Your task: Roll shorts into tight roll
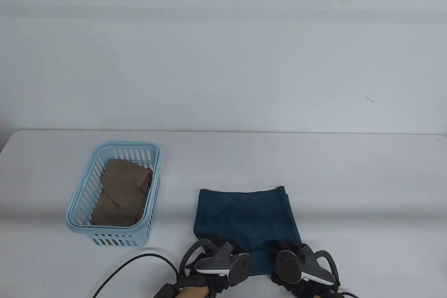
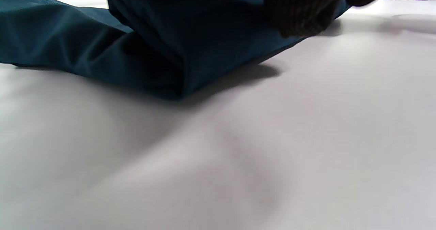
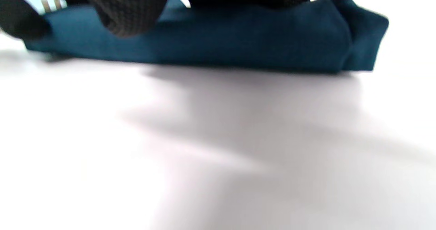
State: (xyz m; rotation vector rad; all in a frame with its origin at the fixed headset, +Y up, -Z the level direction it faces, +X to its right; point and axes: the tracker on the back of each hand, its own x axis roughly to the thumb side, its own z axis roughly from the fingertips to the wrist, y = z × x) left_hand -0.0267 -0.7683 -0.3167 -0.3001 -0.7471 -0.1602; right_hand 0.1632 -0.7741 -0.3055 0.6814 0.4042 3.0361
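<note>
Dark teal shorts [image 1: 244,214] lie folded flat on the white table, waistband toward the far side. Both gloved hands are at the shorts' near edge. My left hand [image 1: 223,245] grips the near left corner. In the left wrist view the cloth [image 2: 170,46] is lifted into a fold under the dark fingers [image 2: 299,15]. My right hand [image 1: 291,246] holds the near right part. In the right wrist view the near edge [image 3: 255,42] is turned over into a low thick fold, with fingers [image 3: 129,8] curled on top. The trackers hide most of the fingers in the table view.
A light blue slotted basket [image 1: 115,145] stands to the left of the shorts and holds a brown garment [image 1: 120,196]. A black cable [image 1: 129,266] curves across the table near the front edge, left of my left hand. The table's far edge meets a pale wall.
</note>
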